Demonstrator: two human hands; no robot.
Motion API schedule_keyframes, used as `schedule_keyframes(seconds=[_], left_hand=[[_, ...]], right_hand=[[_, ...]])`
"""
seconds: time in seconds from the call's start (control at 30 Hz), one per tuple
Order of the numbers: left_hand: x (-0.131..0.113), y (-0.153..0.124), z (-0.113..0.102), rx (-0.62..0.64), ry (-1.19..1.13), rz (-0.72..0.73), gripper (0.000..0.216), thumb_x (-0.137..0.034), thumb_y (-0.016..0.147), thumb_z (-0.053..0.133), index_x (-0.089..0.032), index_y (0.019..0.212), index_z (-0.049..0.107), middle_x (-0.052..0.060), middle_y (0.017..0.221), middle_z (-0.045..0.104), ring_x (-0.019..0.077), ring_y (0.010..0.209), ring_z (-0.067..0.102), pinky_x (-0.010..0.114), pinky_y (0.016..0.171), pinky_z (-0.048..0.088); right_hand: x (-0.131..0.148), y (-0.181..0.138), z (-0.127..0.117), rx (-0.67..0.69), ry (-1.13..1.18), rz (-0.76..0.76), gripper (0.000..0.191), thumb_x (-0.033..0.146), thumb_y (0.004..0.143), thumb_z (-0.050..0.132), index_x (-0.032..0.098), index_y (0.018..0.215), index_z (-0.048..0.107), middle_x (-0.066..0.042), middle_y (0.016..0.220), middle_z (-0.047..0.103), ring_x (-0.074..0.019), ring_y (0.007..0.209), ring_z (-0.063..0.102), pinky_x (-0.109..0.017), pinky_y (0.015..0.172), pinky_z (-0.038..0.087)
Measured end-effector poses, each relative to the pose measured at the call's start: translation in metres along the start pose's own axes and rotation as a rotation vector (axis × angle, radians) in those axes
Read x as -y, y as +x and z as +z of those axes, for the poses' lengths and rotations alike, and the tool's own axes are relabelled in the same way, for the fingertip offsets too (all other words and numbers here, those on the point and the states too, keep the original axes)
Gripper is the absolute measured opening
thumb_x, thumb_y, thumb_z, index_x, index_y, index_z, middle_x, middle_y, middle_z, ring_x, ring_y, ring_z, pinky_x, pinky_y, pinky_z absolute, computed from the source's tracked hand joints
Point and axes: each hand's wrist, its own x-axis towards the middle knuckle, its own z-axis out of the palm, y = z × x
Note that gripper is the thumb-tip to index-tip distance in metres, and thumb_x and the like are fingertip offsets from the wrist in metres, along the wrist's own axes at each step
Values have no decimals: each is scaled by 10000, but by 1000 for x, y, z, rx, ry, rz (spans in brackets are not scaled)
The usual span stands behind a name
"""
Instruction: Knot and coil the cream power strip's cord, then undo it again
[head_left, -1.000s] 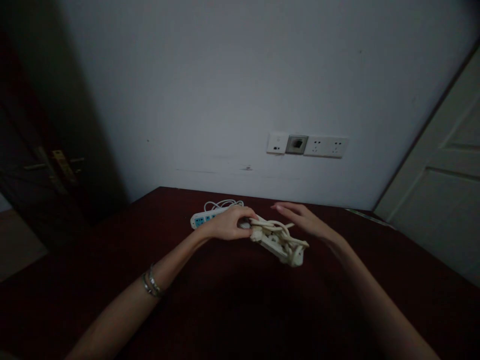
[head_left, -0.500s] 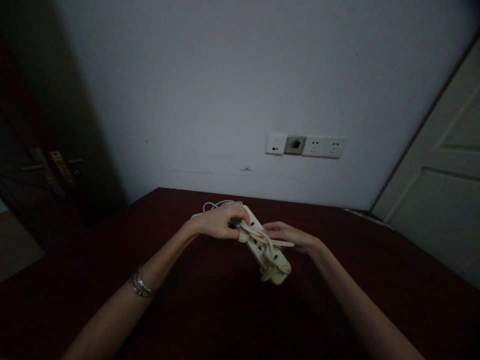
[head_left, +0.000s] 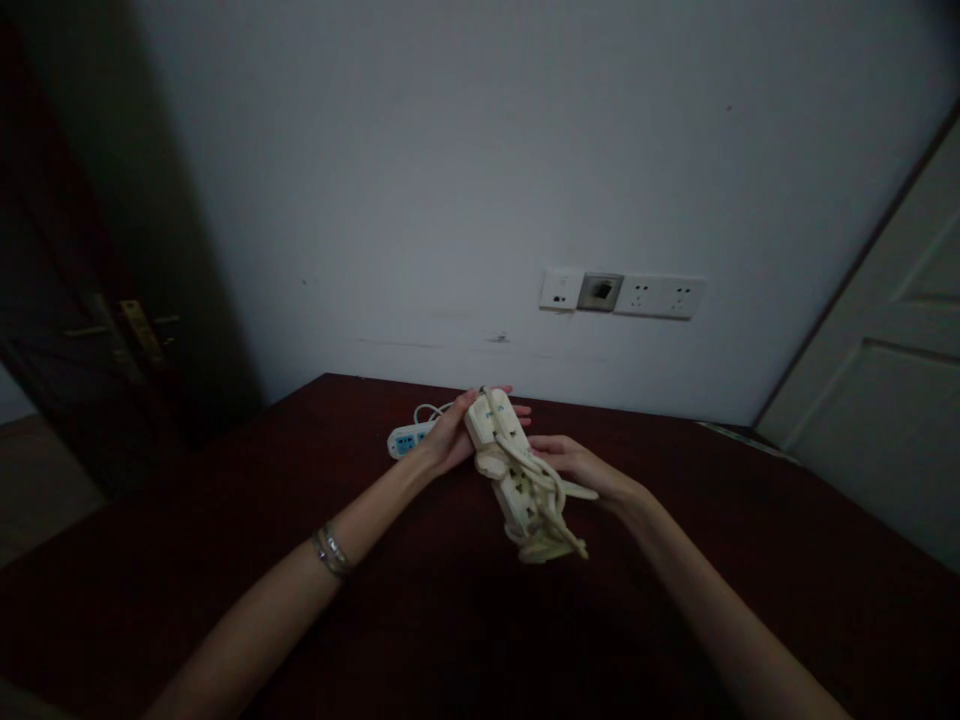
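Note:
A white power strip (head_left: 510,425) with its pale cord (head_left: 551,485) wound around it is held tilted above the dark red table, its lower end toward me. My left hand (head_left: 450,440) supports the far end from the left and beneath, with straight fingertips showing past the strip's right side. Along the right edge, the fingers of my right hand (head_left: 574,465) hold the strip near its middle; their tips are partly hidden. Behind my left wrist lies a second power strip (head_left: 406,441), white with blue sockets, partly covered by my hand.
The dark red table (head_left: 315,620) meets a pale wall with a row of wall sockets (head_left: 658,296) above it. A grey cord (head_left: 427,410) loops by the second strip. A white panelled door (head_left: 900,390) stands at right, a dark door with a handle (head_left: 142,330) at left.
My left hand has shifted from gripping the wound cord and strip from above to supporting its far end from beneath. The strip has turned slightly, and the blue-socketed strip shows more.

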Motion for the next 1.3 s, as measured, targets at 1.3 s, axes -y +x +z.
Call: schedule_keyframes(seconds=[1.3], left_hand=[[-13, -8, 38, -554, 220, 33, 229, -285, 601, 696, -160, 679, 521, -23, 599, 522, 85, 492, 489, 224, 483, 376]], right_hand=[[39, -21, 44, -125, -490, -206, 380, 476, 803, 522, 136, 910, 653, -72, 844, 663, -160, 728, 599, -280, 653, 480]])
